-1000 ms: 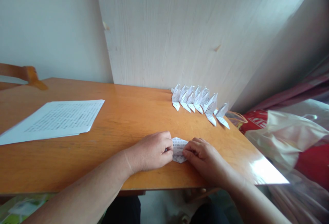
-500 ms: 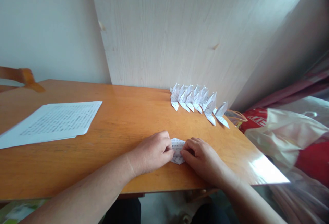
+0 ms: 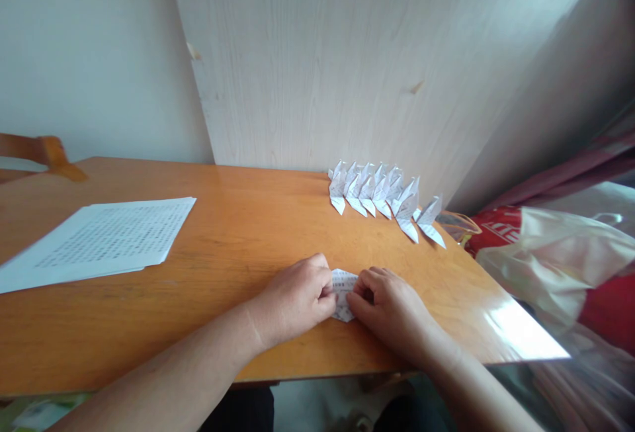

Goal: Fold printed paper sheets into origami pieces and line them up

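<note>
A small folded piece of printed paper [image 3: 343,296] lies near the front edge of the wooden table. My left hand [image 3: 303,298] is closed on its left side, thumb and curled fingers against the paper. On its right side my right hand [image 3: 381,303] is closed too, fingers bent and thumb pressing the sheet. Both hands cover the paper's side edges, so only its middle strip with rows of print shows. Several folded paper pieces with upright pointed tips [image 3: 381,194] stand in rows beyond the right hand, one a little apart [image 3: 430,221].
A stack of printed sheets [image 3: 114,233] lies on the table [image 3: 238,233] at the left. A wall panel [image 3: 317,75] rises behind the table. Red and white plastic bags [image 3: 550,247] crowd the right edge. Part of a wooden chair [image 3: 40,151] shows at the far left.
Both hands keep their grip on the folded paper with barely any movement. The whole view has shifted slightly.
</note>
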The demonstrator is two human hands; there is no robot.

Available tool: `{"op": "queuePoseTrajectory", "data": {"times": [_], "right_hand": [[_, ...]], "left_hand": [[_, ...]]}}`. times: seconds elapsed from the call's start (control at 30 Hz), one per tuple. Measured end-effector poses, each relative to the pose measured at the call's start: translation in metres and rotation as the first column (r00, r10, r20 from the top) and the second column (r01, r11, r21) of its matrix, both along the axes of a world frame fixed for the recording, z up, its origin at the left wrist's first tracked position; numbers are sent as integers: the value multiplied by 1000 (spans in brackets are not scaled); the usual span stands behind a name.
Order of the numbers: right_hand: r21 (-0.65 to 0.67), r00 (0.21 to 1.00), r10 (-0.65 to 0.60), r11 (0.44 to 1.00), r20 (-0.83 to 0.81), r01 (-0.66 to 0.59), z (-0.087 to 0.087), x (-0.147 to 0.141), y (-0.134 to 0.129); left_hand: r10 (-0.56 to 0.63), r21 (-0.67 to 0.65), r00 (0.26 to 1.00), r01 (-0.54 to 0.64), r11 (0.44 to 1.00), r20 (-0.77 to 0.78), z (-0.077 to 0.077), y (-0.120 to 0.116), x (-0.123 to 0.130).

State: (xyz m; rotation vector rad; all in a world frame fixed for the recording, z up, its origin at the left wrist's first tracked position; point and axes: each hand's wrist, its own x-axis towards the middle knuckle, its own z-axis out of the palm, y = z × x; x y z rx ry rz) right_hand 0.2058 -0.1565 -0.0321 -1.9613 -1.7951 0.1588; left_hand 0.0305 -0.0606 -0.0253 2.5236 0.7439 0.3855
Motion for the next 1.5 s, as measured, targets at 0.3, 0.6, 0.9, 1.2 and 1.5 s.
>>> {"op": "queuePoseTrajectory", "data": {"times": [0.3, 0.6, 0.9, 1.2, 1.5], "right_hand": [[16, 1000, 10, 1000, -9, -10, -3, 1, -2], [20, 999, 17, 1000, -40, -16, -5, 3, -2], [8, 994, 58, 998, -87, -58, -7, 7, -3], [4, 994, 86, 996, -70, -86, -7, 9, -4], [-16, 1000, 19, 1000, 24, -19, -6, 18, -15]], "left_hand": [[-20, -27, 999, 19, 999, -34, 6, -1, -1], [-22, -41, 999, 20, 999, -34, 8, -3, -1], [-88, 14, 996, 88, 996, 33, 7, -2, -5], [-186, 36, 982, 185, 982, 17, 6, 0, -7], [-204, 14, 979, 204, 979, 28, 6, 2, -8]]}}
